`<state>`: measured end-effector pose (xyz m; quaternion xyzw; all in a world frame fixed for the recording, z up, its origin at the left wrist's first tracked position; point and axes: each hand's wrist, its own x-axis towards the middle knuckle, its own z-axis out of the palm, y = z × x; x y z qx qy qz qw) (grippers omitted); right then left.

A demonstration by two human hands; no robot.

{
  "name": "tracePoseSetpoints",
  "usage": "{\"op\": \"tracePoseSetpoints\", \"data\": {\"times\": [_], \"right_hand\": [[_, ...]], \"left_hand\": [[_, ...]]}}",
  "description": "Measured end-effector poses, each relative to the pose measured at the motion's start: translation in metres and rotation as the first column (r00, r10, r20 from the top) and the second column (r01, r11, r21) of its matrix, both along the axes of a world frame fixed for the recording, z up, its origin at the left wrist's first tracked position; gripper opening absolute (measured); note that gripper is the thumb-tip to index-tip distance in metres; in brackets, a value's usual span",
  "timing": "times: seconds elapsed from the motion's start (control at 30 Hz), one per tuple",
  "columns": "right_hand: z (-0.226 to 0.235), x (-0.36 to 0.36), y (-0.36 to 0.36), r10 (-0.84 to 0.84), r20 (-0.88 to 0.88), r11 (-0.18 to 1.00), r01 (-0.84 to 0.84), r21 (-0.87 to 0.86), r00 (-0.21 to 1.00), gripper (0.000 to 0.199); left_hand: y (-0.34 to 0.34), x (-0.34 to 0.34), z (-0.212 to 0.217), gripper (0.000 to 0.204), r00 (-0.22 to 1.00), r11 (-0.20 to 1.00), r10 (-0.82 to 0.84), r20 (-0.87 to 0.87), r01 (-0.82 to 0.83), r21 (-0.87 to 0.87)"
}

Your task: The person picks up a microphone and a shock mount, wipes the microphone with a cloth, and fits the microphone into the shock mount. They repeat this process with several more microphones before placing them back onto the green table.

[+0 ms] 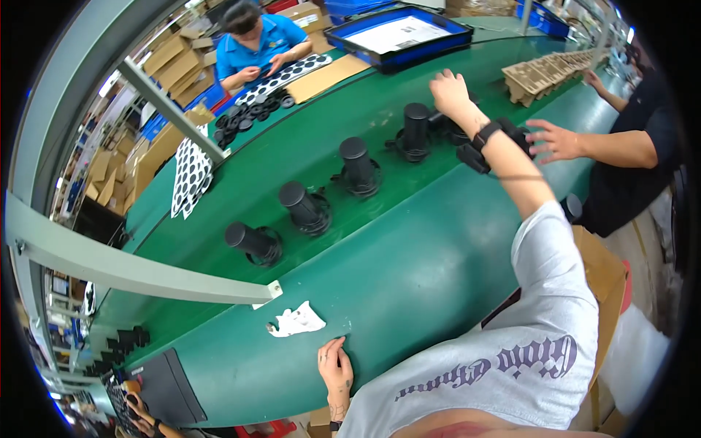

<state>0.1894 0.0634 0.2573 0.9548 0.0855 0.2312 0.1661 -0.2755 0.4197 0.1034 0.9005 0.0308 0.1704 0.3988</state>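
My right hand (pixel 450 95) reaches across the green conveyor belt, its fingers slightly apart and no object visible in them. Beneath its wrist lies a partly hidden black part. Leftward from there runs a row of black cylinders on ringed bases: one cylinder (pixel 416 128) nearest that hand, then another (pixel 358 164), a third (pixel 299 204) and a last one (pixel 248 239). My left hand (pixel 335 369) rests at the near edge of the green bench (pixel 394 292), fingers loosely bent and holding nothing visible. Just beyond it is a crumpled white scrap (pixel 299 320).
A co-worker's hand (pixel 556 141) at right is by a black part (pixel 511 135). Across the belt, a person in blue (pixel 266 44) handles black discs. Cardboard dividers (pixel 548 77) and a blue-black tray (pixel 398 36) lie farther off. A grey metal frame (pixel 139 266) crosses the left side.
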Motion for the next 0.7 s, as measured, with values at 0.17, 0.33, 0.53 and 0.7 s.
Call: {"op": "tracePoseSetpoints", "data": {"times": [0.17, 0.33, 0.53, 0.7], "right_hand": [[-0.053, 0.047, 0.0, -0.091, -0.428, 0.913, -0.096, -0.396, 0.899, 0.026], [-0.123, 0.08, -0.019, -0.2, -0.458, 0.95, 0.056, -0.308, 0.866, 0.029], [-0.07, 0.108, -0.043, -0.123, -0.243, 0.989, 0.1, -0.107, 0.962, 0.025], [0.017, 0.092, 0.026, 0.125, -0.059, 0.992, -0.123, 0.037, 0.99, 0.03]], "left_hand": [[0.0, -0.003, -0.002, 0.027, 1.0, 0.999, 0.018, -0.014, -0.018, 0.028], [0.0, -0.001, -0.002, 0.029, 1.0, 0.999, 0.02, -0.008, -0.02, 0.043], [-0.002, 0.011, 0.001, 0.029, 1.0, 0.999, 0.003, -0.006, -0.003, 0.046], [0.008, 0.0, -0.004, 0.028, 1.0, 1.0, 0.001, -0.029, -0.002, -0.005]]}}
